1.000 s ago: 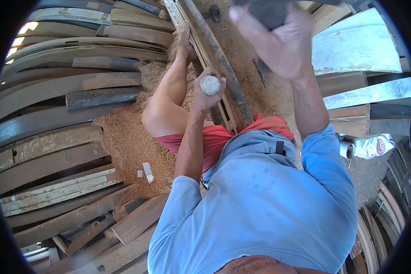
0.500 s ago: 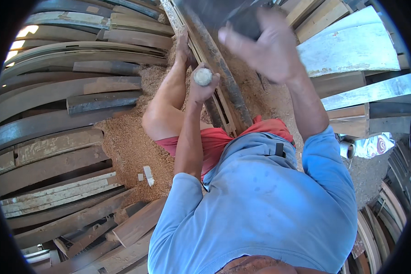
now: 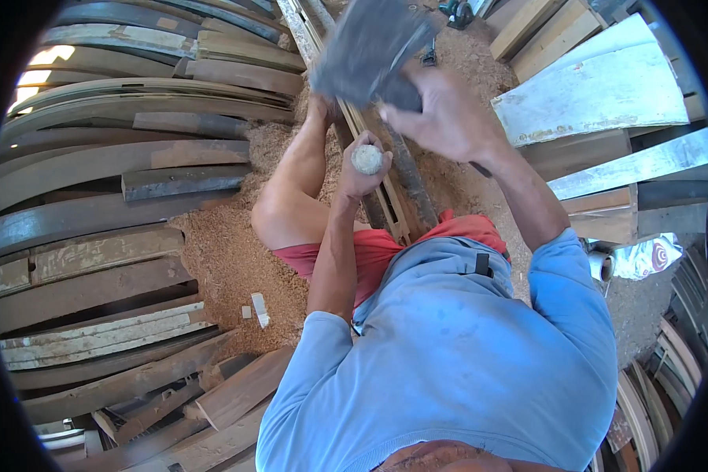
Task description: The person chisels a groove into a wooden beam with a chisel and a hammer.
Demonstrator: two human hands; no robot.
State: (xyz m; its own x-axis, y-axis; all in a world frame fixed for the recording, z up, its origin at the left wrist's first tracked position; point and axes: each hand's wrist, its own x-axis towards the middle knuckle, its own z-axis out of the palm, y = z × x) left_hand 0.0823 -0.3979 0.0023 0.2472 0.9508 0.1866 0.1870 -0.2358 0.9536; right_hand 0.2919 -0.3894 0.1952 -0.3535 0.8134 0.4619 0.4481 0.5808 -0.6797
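My left hand is wrapped round an upright chisel, whose round, pale handle end faces up. The blade is hidden below the fist. Under it runs a long narrow wooden workpiece with grooves along its length, stretching from my lap to the far edge. In my right hand is a dark, blocky mallet, smeared by motion. Its head hangs beyond the chisel and a little left of my right hand, apart from the handle end in the picture. The mallet's handle is mostly covered by my fingers.
Stacked boards fill the left side. Sawdust and shavings cover the floor. To the right lie a white-painted panel, more planks and a shiny printed bag. A teal-and-black tool lies at the far edge.
The mallet and my right hand have swung left, bringing the mallet head more fully into view. My left hand with the chisel appears slightly lower and further right.
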